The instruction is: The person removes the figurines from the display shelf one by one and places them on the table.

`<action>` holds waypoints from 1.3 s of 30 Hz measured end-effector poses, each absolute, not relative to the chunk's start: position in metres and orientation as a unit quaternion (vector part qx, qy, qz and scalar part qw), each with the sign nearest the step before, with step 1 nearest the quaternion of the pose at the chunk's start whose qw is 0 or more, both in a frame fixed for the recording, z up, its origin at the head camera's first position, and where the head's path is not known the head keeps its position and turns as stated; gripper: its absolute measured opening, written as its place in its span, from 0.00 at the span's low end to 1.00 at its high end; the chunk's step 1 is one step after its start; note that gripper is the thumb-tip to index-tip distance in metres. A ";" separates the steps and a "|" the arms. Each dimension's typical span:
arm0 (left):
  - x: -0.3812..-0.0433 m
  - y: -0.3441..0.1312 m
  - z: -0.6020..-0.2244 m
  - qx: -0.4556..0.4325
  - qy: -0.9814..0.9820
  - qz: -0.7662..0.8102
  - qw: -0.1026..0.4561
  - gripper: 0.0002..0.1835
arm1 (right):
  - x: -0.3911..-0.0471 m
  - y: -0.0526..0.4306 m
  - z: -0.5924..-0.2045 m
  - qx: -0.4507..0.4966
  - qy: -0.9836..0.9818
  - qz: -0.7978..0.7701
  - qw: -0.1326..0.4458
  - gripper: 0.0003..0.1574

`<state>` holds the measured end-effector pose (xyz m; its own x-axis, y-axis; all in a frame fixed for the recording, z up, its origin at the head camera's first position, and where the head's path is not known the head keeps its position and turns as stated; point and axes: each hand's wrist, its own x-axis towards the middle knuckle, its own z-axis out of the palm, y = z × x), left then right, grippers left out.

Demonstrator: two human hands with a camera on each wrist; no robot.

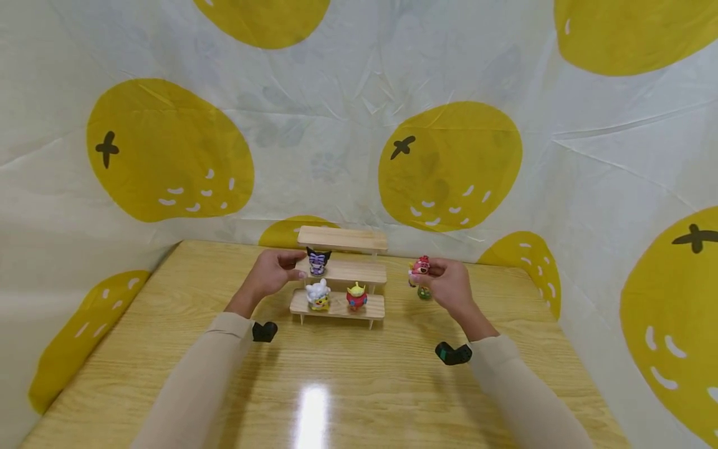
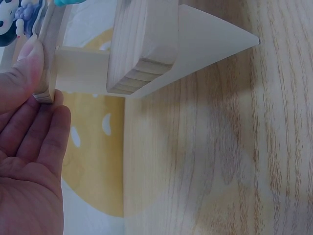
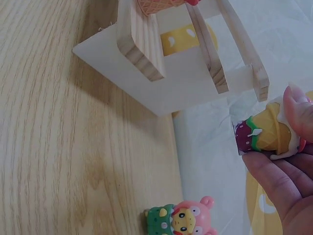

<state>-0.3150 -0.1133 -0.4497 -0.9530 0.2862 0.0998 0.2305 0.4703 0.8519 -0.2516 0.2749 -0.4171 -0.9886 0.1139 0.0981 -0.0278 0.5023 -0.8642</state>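
My left hand pinches the left end of the middle board of a three-tier wooden display stand, thumb above and fingertips below. Near that thumb, a purple-and-black figurine stands on the middle board. On the lowest board are a white-and-yellow figurine and a red figurine with a yellow-green top. To the right of the stand, my right hand holds a small figurine with a waffle-cone middle and a dark red, green-edged end. Its other end is partly hidden by my fingers.
A pink-and-green figurine stands on the wooden table below my right hand. White cloth printed with yellow fruit hangs behind and at both sides. Black wrist devices sit under both sleeves.
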 end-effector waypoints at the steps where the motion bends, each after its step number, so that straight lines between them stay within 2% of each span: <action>1: -0.315 -0.113 -0.450 0.152 0.858 0.490 0.029 0.27 | -0.251 0.276 -0.417 -0.028 -0.865 0.496 0.072 0.28; 20: -0.310 -0.113 -0.448 0.161 0.855 0.491 0.035 0.27 | -0.247 0.296 -0.424 -0.012 -0.861 0.500 0.087 0.24; 39: -0.313 -0.113 -0.447 0.156 0.857 0.490 0.038 0.27 | -0.245 0.310 -0.428 -0.031 -0.867 0.492 0.077 0.26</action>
<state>-0.3132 -0.1128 -0.4475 -0.9486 0.3040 0.0875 0.2297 0.4717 0.8513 -0.2446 0.3100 -0.4281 -0.9863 0.1297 0.1023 -0.0215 0.5135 -0.8578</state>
